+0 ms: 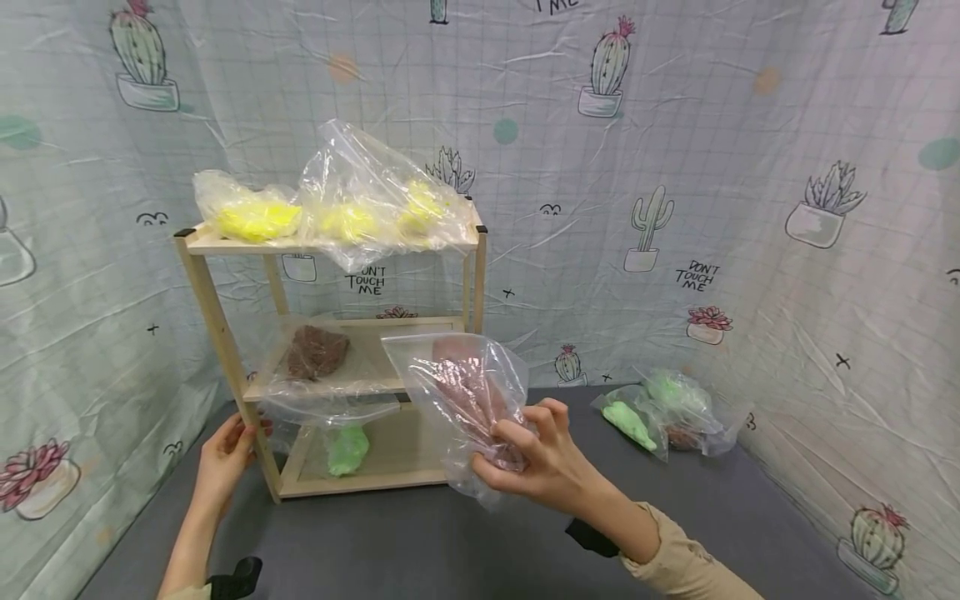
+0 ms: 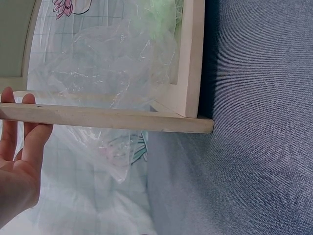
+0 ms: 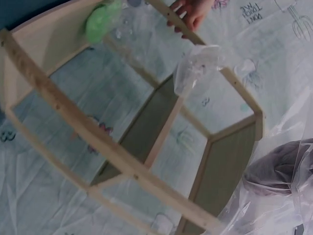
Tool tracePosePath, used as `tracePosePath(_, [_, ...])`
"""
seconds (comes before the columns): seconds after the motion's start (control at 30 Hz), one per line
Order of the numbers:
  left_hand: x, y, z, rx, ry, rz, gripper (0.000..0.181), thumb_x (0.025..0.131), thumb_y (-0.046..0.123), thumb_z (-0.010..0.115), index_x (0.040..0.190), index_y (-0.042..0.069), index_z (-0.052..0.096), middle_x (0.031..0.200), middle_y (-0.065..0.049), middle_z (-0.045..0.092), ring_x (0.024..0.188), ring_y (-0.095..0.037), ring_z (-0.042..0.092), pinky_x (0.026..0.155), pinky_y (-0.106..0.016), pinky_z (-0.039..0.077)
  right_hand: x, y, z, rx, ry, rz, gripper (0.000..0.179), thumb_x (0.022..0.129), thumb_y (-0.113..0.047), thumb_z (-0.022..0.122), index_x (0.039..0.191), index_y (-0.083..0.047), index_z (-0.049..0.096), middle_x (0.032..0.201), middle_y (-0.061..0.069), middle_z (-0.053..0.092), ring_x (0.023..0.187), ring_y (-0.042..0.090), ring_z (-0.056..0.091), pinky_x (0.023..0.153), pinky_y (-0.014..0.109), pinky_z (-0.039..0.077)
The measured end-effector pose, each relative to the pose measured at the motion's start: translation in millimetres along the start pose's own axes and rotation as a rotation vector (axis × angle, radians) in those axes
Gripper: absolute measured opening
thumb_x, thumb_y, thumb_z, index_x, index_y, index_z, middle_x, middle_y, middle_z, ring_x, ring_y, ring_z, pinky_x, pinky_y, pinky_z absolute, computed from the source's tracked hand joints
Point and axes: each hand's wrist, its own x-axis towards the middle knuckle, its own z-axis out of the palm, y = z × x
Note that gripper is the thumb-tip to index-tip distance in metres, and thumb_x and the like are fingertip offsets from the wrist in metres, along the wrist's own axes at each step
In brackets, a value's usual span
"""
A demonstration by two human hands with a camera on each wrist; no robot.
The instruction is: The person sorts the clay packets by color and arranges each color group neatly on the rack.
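Note:
My right hand (image 1: 525, 454) grips a clear plastic bag with a brown lump (image 1: 468, 392) inside, in front of the middle tier of a wooden three-tier shelf (image 1: 225, 342). In the right wrist view the same brown lump's bag (image 3: 279, 169) shows at the lower right. My left hand (image 1: 228, 454) holds the shelf's front left post low down, and its fingers (image 3: 188, 14) curl over the post. The left wrist view has the fingers (image 2: 19, 147) behind that post (image 2: 107, 118).
Bags of yellow stuff (image 1: 255, 217) lie on the top tier, a brown one (image 1: 315, 352) on the middle tier, a green one (image 1: 347, 450) on the bottom. More bags of green stuff (image 1: 656, 412) lie on the grey table (image 1: 420, 550) to the right. Cactus-print sheets hang all around.

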Motion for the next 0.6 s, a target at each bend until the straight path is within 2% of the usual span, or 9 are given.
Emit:
tracePosePath(0.1, [2.7,-6.3,-2.4,-0.004,-0.005,0.003,0.025,0.092,0.014,0.045,0.113,0.024,0.054,0.090,0.022,0.063,0.083,0.009,0.058,0.064,-0.009,0.046,9.9,-3,14,-0.009,-0.032,-0.013,0.021,0.091,-0.011,0.046,0.097,-0.029,0.056,0.103,0.006,0.040,0.086,0.025,0.033,0.069,0.041,0.027])
tracePosePath(0.17, [7.0,-21.4,-9.5,0.035,-0.015,-0.008,0.027,0.093,0.017,0.045,0.118,0.020,0.053,0.092,0.022,0.062,0.085,0.009,0.058,0.064,-0.010,0.047,15.8,-5,24,-0.020,-0.056,-0.013,0.023,0.091,-0.009,0.045,0.098,-0.029,0.055,0.105,0.006,0.039,0.087,0.024,0.033,0.070,0.041,0.027])
tracePosePath(0.23, [15.0,-51.3,-21.6,0.017,-0.021,-0.005,0.031,0.093,0.017,0.046,0.123,0.015,0.050,0.095,0.019,0.063,0.087,0.007,0.059,0.064,-0.011,0.047,20.8,-6,35,-0.036,-0.076,-0.010,0.025,0.092,-0.008,0.044,0.099,-0.030,0.054,0.106,0.006,0.038,0.088,0.024,0.033,0.071,0.041,0.026])
tracePosePath(0.33, [28.2,-104.1,-41.5,0.067,0.000,-0.011,0.037,0.093,0.020,0.045,0.129,0.012,0.046,0.101,0.015,0.063,0.091,0.005,0.059,0.064,-0.012,0.048,27.3,-8,53,-0.053,-0.108,0.015,0.029,0.092,-0.005,0.042,0.100,-0.030,0.052,0.105,0.004,0.036,0.088,0.022,0.031,0.072,0.040,0.025])
tracePosePath(0.4, [34.0,-130.8,-50.4,0.076,0.025,-0.009,0.039,0.093,0.020,0.045,0.130,0.010,0.044,0.103,0.012,0.062,0.092,0.004,0.059,0.064,-0.012,0.048,30.8,-9,67,-0.067,-0.123,0.036,0.030,0.093,-0.003,0.040,0.101,-0.030,0.051,0.104,0.003,0.035,0.087,0.022,0.031,0.072,0.040,0.024])
tracePosePath(0.47, [35.2,-138.3,-52.6,0.129,0.048,-0.025,0.040,0.093,0.023,0.045,0.131,0.012,0.043,0.103,0.013,0.062,0.092,0.005,0.059,0.065,-0.012,0.048,34.0,-9,81,-0.074,-0.139,0.064,0.031,0.094,-0.003,0.038,0.102,-0.030,0.050,0.103,0.003,0.035,0.087,0.022,0.030,0.072,0.040,0.024])
tracePosePath(0.53, [34.5,-133.4,-52.6,0.053,0.022,0.005,0.039,0.093,0.019,0.044,0.131,0.010,0.044,0.104,0.011,0.062,0.092,0.003,0.059,0.065,-0.012,0.048,36.6,-9,96,-0.080,-0.152,0.090,0.029,0.095,-0.005,0.037,0.102,-0.029,0.051,0.104,0.004,0.034,0.086,0.022,0.030,0.071,0.040,0.023])
tracePosePath(0.6, [28.0,-106.1,-43.8,0.032,0.003,0.000,0.037,0.093,0.018,0.044,0.129,0.012,0.045,0.101,0.014,0.063,0.091,0.004,0.059,0.065,-0.012,0.048,38.7,-9,109,-0.076,-0.166,0.116,0.026,0.095,-0.008,0.037,0.103,-0.028,0.052,0.106,0.005,0.033,0.084,0.022,0.029,0.070,0.039,0.023])
